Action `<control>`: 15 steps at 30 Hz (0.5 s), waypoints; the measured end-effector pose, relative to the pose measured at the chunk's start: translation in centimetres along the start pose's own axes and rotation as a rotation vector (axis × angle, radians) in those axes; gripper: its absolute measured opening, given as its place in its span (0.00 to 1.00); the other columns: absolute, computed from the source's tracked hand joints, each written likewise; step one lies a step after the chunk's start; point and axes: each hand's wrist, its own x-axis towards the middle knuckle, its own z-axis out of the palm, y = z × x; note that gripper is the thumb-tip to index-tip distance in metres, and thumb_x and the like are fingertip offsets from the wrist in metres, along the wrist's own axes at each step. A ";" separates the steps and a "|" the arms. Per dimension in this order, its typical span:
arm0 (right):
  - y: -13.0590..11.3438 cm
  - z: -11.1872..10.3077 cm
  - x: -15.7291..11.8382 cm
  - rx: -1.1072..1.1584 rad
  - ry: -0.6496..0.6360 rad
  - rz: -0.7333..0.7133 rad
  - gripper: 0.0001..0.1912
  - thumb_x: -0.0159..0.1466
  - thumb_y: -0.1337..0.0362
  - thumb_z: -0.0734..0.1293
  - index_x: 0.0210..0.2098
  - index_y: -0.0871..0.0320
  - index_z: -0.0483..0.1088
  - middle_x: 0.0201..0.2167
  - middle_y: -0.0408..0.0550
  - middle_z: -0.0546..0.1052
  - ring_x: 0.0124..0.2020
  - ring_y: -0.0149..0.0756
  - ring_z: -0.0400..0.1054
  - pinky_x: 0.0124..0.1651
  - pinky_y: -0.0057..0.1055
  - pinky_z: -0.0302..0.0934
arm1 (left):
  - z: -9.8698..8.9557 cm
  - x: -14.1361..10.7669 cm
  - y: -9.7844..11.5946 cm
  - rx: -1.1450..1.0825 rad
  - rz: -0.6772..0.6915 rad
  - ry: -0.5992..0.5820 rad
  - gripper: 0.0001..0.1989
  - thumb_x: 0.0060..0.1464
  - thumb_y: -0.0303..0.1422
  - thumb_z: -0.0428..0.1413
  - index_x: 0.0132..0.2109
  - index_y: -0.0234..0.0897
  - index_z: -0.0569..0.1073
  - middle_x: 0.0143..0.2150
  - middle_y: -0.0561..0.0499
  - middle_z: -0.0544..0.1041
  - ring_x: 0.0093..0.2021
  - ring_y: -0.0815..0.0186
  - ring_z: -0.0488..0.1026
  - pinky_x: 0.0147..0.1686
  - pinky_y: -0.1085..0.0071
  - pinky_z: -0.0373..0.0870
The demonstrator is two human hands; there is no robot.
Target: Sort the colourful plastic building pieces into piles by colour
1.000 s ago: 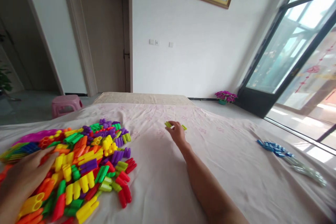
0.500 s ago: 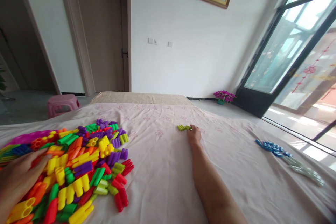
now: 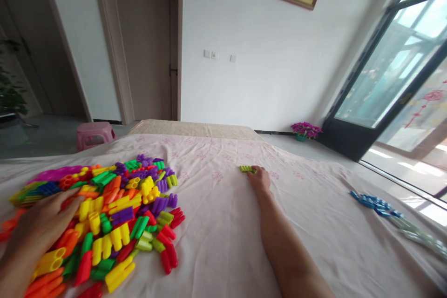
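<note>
A heap of colourful plastic bullet-shaped building blocks [image 3: 122, 216] spreads over the left side of the cloth. Over the heap's left part reaches my left hand [image 3: 45, 223], its thumb and forefinger apart with a red piece showing in the gap; I see no firm grip on it. Farther out, near the middle of the cloth, my right hand [image 3: 259, 179] has its fingers closed at the right end of a short row of lime-green building blocks [image 3: 246, 168]. The fingers partly hide that end of the row, which lies on the cloth.
Blue blocks [image 3: 373, 204] and pale translucent blocks [image 3: 421, 237] lie in a line at the right on the pink flowered cloth [image 3: 220, 228]. A magenta tray-like object [image 3: 56, 173] shows behind the heap. Beyond stand a pink stool [image 3: 94, 135] and purple flowers [image 3: 305, 129].
The whole view has shifted slightly, so everything appears a little farther right. My right hand stays at the lime-green row, and my left hand stays over the heap.
</note>
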 end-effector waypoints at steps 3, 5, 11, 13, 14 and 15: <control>-1.0 -0.4 -0.4 -0.084 0.043 -0.020 0.23 0.57 0.61 0.66 0.52 0.52 0.73 0.52 0.52 0.72 0.52 0.46 0.65 0.52 0.37 0.57 | -1.8 -0.9 1.8 -0.003 0.011 -0.079 0.28 0.60 0.46 0.42 0.56 0.33 0.71 0.56 0.38 0.74 0.53 0.54 0.71 0.53 0.62 0.64; -2.5 -0.4 -1.2 -0.078 0.088 -0.097 0.22 0.57 0.64 0.66 0.52 0.51 0.73 0.54 0.51 0.71 0.54 0.47 0.63 0.55 0.39 0.55 | -2.4 -1.2 2.4 -0.019 0.019 -0.081 0.28 0.60 0.46 0.43 0.57 0.31 0.71 0.57 0.37 0.73 0.55 0.53 0.69 0.54 0.62 0.62; -11.1 1.6 -6.7 0.367 -0.200 -0.537 0.21 0.60 0.68 0.63 0.53 0.54 0.70 0.48 0.49 0.75 0.46 0.38 0.68 0.51 0.35 0.62 | -2.7 -1.4 2.8 -0.034 0.013 -0.097 0.30 0.60 0.47 0.42 0.58 0.29 0.69 0.57 0.35 0.72 0.55 0.51 0.69 0.55 0.61 0.62; -14.4 2.4 -8.8 0.457 -0.295 -0.659 0.22 0.61 0.67 0.63 0.55 0.54 0.68 0.49 0.49 0.74 0.45 0.37 0.69 0.51 0.35 0.63 | -2.8 -1.5 2.9 -0.035 0.006 -0.098 0.29 0.60 0.46 0.42 0.58 0.30 0.69 0.57 0.35 0.72 0.56 0.51 0.69 0.54 0.61 0.62; -15.9 2.8 -9.7 0.472 -0.325 -0.712 0.22 0.62 0.66 0.63 0.56 0.54 0.68 0.49 0.50 0.74 0.46 0.38 0.69 0.51 0.35 0.62 | -2.9 -1.5 3.0 -0.036 0.008 -0.101 0.30 0.60 0.47 0.42 0.58 0.30 0.69 0.57 0.35 0.72 0.56 0.51 0.69 0.54 0.61 0.62; -17.3 3.0 -10.4 0.476 -0.351 -0.759 0.22 0.63 0.65 0.63 0.56 0.54 0.68 0.49 0.50 0.75 0.46 0.38 0.69 0.51 0.35 0.62 | -3.0 -1.5 3.0 -0.037 0.010 -0.102 0.30 0.61 0.47 0.42 0.59 0.30 0.69 0.57 0.35 0.72 0.56 0.51 0.69 0.54 0.61 0.62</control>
